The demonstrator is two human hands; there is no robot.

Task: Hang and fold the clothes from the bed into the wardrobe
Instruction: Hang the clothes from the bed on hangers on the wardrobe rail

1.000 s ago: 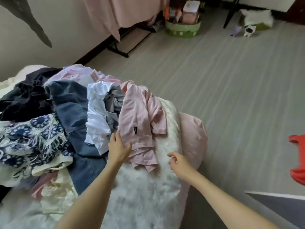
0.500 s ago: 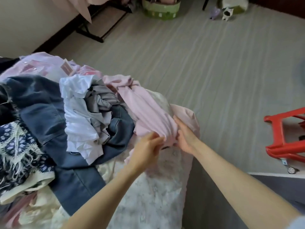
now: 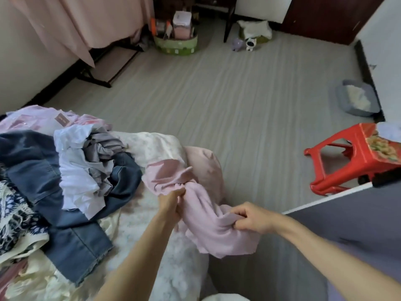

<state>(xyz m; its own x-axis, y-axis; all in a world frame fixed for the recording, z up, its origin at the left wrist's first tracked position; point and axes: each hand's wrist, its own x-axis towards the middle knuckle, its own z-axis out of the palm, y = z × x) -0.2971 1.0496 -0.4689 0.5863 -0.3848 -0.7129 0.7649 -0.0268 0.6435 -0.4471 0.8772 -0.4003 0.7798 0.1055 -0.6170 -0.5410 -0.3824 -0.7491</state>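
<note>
A pale pink garment (image 3: 208, 222) hangs bunched between both my hands, off the bed's corner. My left hand (image 3: 171, 203) grips its upper part and my right hand (image 3: 251, 217) pinches its lower folds. To the left, a pile of clothes lies on the bed (image 3: 156, 146): a blue denim piece (image 3: 36, 170), a white and grey bundle (image 3: 84, 166), a pink top (image 3: 32, 118) and a navy-and-white patterned cloth (image 3: 15, 218). No wardrobe is in view.
A red plastic stool (image 3: 351, 159) stands on the floor at the right. A grey surface with a white edge (image 3: 347, 218) sits beside my right arm. A green basket (image 3: 175, 43), small toys (image 3: 250, 43) and a grey litter tray (image 3: 355, 98) lie farther off.
Both hands took hold of the pink garment and pulled it off the pile toward the right. The view tilted up, showing more of the floor.
</note>
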